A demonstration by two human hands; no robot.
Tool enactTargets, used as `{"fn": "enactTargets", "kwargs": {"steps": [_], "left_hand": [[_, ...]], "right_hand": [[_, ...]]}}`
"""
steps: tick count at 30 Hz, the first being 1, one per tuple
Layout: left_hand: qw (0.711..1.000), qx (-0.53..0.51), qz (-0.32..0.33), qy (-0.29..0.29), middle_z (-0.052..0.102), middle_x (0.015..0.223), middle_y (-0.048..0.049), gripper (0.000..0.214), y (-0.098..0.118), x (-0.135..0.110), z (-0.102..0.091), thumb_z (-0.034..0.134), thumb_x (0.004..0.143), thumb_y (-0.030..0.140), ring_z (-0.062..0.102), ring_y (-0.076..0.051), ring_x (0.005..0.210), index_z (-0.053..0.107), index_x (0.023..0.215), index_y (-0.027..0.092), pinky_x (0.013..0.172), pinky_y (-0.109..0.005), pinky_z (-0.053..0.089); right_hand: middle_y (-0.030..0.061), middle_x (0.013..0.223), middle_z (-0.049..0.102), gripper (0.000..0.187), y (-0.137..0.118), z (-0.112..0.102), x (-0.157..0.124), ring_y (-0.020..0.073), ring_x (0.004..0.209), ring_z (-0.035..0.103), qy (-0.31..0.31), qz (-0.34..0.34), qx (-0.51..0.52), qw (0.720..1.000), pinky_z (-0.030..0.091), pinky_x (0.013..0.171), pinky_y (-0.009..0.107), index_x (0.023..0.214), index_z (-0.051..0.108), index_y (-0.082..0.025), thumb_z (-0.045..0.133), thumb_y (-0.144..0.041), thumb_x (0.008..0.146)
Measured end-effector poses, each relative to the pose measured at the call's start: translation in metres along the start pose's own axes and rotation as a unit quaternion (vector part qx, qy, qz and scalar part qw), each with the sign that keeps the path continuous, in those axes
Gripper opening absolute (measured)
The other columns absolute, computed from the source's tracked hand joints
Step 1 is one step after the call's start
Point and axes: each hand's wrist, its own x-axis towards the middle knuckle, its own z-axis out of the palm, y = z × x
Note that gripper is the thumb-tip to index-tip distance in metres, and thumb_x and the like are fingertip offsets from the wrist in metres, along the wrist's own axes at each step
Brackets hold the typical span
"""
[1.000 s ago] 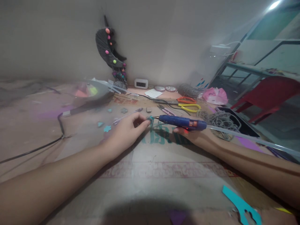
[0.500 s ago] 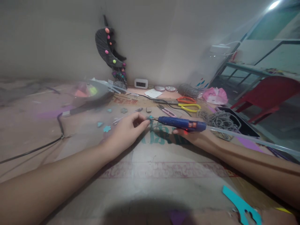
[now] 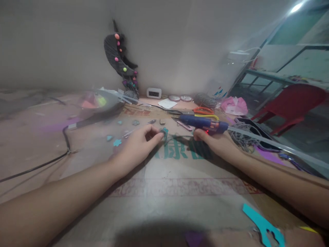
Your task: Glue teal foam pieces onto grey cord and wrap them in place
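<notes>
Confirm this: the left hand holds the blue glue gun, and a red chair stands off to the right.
Not the left hand: the head view shows the right hand holding the blue glue gun. A red chair does stand off to the right.

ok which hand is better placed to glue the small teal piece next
Likely the right hand: it holds the blue plastic glue gun, pointed left, while the left hand pinches the small teal piece.

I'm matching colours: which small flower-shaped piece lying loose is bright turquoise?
The turquoise flower near the wrist of the left hand; the greyish flower nearer the wall looks duller.
</notes>
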Motion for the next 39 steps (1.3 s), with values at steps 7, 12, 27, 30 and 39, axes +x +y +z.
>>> {"fn": "enactTargets", "kwargs": {"steps": [7, 12, 27, 30, 39], "left_hand": [[1.0, -0.015, -0.005, -0.008, 0.07, 0.083, -0.0009, 0.021, -0.001, 0.0, 0.002, 0.06, 0.092, 0.041, 0.065, -0.02, 0.079, 0.064, 0.083, 0.022, 0.073, -0.032, 0.048], [1.0, -0.015, -0.018, -0.012, 0.069, 0.083, -0.0011, 0.021, -0.002, 0.001, 0.002, 0.061, 0.091, 0.041, 0.063, -0.02, 0.079, 0.064, 0.084, 0.021, 0.072, -0.031, 0.047], [0.999, -0.004, -0.027, -0.022, 0.068, 0.081, -0.0009, 0.024, -0.004, 0.0, 0.002, 0.059, 0.092, 0.043, 0.062, -0.02, 0.078, 0.065, 0.086, 0.021, 0.069, -0.031, 0.044], [0.999, -0.014, -0.026, -0.022, 0.068, 0.082, -0.0012, 0.025, -0.004, 0.001, 0.002, 0.059, 0.091, 0.044, 0.062, -0.02, 0.078, 0.066, 0.087, 0.02, 0.07, -0.031, 0.044], [0.999, -0.042, -0.029, -0.013, 0.068, 0.084, -0.0013, 0.021, -0.002, 0.0, 0.005, 0.06, 0.09, 0.04, 0.06, -0.02, 0.079, 0.064, 0.085, 0.02, 0.071, -0.031, 0.043]], "right_hand": [[0.0045, 0.083, 0.073, 0.039, -0.022, -0.044, 0.024, 0.0175, 0.077, 0.067, 0.062, -0.018, 0.106, 0.992, 0.05, 0.069, 0.029, 0.083, 0.075, -0.023, 0.053, -0.054, 0.096], [0.009, 0.092, 0.076, 0.033, -0.022, -0.053, 0.086, 0.0176, 0.083, 0.067, 0.069, 0.0, 0.059, 0.996, 0.051, 0.079, 0.032, 0.096, 0.074, -0.013, 0.063, -0.044, 0.092], [0.0108, 0.097, 0.076, 0.038, 0.051, 0.044, 0.208, 0.0168, 0.082, 0.066, -0.036, 0.094, -0.059, 0.993, 0.049, 0.076, 0.025, 0.106, 0.072, -0.009, 0.067, -0.043, 0.092], [0.0106, 0.098, 0.077, 0.039, 0.052, 0.04, 0.211, 0.0199, 0.086, 0.068, -0.04, 0.094, -0.098, 0.99, 0.049, 0.078, 0.025, 0.103, 0.074, -0.012, 0.071, -0.048, 0.088], [0.016, 0.086, 0.074, 0.063, 0.034, -0.02, 0.149, 0.0279, 0.083, 0.066, 0.045, 0.06, -0.212, 0.974, 0.04, 0.068, 0.033, 0.087, 0.074, -0.014, 0.037, -0.064, 0.099]]}}
